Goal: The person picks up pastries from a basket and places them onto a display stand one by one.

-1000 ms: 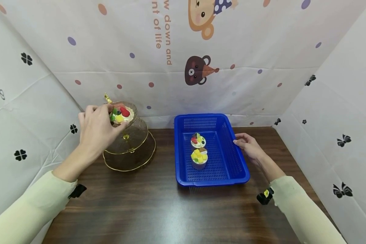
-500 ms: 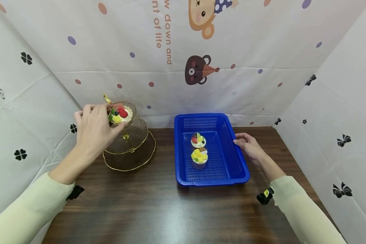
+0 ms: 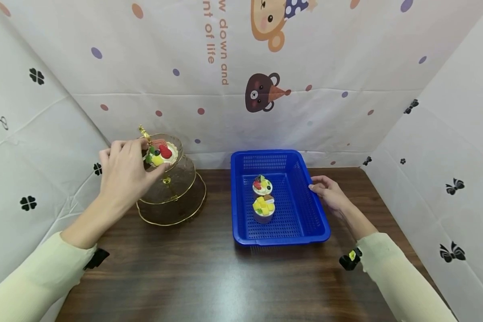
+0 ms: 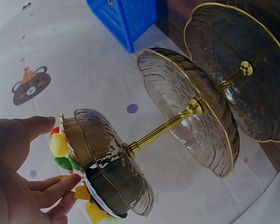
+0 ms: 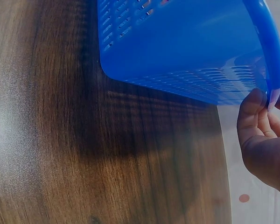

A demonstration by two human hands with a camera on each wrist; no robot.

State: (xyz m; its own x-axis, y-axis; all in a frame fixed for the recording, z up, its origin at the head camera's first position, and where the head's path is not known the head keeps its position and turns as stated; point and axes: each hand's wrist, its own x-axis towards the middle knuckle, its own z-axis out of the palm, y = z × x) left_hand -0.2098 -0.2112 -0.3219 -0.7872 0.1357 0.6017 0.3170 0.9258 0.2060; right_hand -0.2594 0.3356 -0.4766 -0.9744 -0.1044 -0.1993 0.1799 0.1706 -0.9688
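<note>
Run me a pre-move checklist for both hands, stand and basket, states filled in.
1. Left hand curled around the top of the tan cupcake: ok.
2. Tan cupcake within the top tier: ok.
3. Tan cupcake's base fully settled: cannot tell.
4. Tan cupcake clear of neighbours: not ok, dark cupcake sits right alongside.
5. Right hand holding blue basket by its rim: ok.
6. Front basket cupcake and rear basket cupcake upright: ok.
</note>
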